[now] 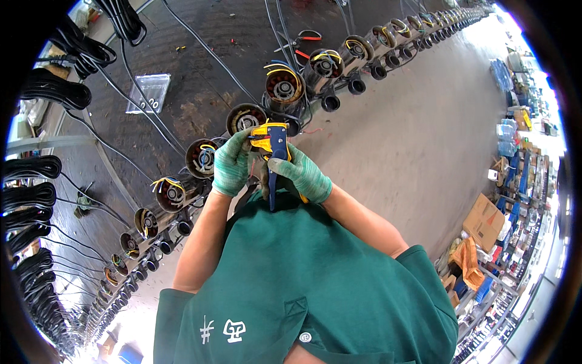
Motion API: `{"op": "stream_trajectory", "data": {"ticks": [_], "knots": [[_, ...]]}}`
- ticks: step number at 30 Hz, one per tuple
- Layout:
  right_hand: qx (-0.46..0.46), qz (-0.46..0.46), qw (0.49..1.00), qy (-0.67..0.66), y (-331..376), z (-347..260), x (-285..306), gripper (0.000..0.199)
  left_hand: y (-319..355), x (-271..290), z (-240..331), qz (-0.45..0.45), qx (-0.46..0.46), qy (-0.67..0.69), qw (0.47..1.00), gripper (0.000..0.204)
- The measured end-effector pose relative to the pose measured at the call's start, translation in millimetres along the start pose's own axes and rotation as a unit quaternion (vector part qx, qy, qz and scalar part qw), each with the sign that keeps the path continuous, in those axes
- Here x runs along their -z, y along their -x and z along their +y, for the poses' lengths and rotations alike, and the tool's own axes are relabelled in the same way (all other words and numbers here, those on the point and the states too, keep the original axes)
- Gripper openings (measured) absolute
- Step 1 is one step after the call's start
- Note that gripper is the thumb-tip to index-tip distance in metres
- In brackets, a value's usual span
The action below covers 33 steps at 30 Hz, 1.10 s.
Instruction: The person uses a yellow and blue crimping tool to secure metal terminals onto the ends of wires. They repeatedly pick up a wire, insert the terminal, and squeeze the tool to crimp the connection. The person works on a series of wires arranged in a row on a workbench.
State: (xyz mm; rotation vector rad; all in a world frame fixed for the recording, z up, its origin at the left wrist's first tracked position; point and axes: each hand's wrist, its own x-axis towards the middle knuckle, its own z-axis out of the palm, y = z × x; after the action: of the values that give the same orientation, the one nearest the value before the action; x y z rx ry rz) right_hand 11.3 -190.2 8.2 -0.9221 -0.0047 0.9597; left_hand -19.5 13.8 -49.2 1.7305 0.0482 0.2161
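Observation:
My right hand, in a green knit glove, grips the handles of a blue and yellow wire stripper. My left hand, also gloved, pinches something thin at the tool's yellow jaws, too small to make out. Both hands hover over the edge of a dark workbench, right beside a round motor housing with coloured wires coming out of it. That housing belongs to a long curved row of similar motors lined along the bench edge.
Black cables hang in bundles along the left. A clear plastic bag and red-handled pliers lie on the bench. Grey concrete floor spreads right, with cardboard boxes and stacked stock at the far right.

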Motion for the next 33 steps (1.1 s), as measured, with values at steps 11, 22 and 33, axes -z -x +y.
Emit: {"op": "stream_trajectory", "data": {"ticks": [11,22,33], "knots": [[0.020,0.053,0.998,-0.004,7,6,-15,0.050,-5,1,14,-0.017,-0.046,-0.044,0.998,0.024],[0.121,0.060,0.989,-0.064,23,14,-15,0.058,-5,3,24,-0.026,0.002,-0.015,1.000,0.023],[0.225,0.167,0.960,-0.023,37,-16,23,0.046,-16,5,48,-0.015,-0.044,-0.124,0.991,0.048]]}}
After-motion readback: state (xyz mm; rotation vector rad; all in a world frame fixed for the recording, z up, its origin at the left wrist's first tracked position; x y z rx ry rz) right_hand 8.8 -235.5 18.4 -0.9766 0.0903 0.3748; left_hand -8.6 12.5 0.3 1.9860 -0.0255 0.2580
